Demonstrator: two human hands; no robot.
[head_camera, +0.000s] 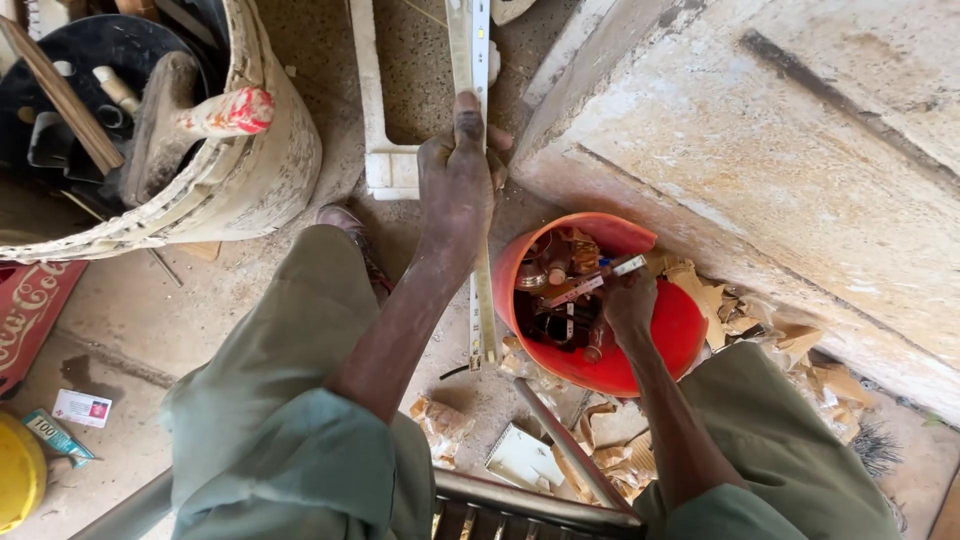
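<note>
Both hands busy: left (456, 175) grips strip (478, 60), right (630, 305) inside bucket (680, 330).

Your left hand (458, 175) grips a long, pale LED strip (478, 160) running lengthwise down toward you, while your right hand (630, 305) reaches into an orange bucket (680, 330) of small parts.

Plaster-caked bucket (250, 170) of tools, yellow container (18, 485), cardboard scraps (610, 455)
</note>
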